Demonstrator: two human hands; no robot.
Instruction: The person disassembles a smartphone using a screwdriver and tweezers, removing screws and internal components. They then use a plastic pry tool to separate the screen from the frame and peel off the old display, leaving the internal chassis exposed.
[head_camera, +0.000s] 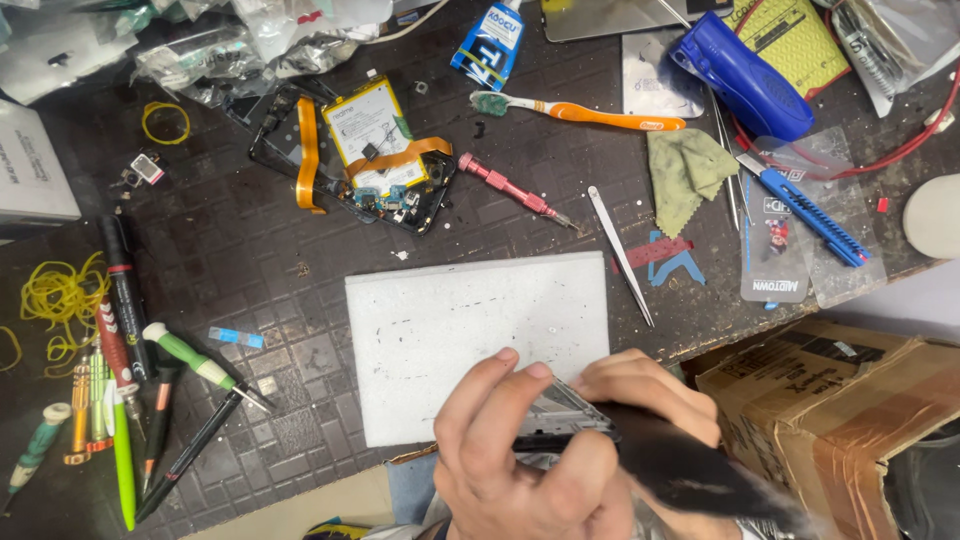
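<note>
Phone frame (560, 415) lies long axis left-right, gripped by both hands, left (520, 460) and right (650, 400).

Dark workbench (250, 250) with a grid-textured mat, cluttered all over, evenly lit from above. White foam pad (450, 320) lies near the front edge. Taped brown cardboard box (830, 400) sits just beside the bench at lower right, plastic bags (220, 40) piled along the back.

Brown cardboard box (840, 400) lower right; clear packets (790, 235), perhaps labelled, above.
</note>
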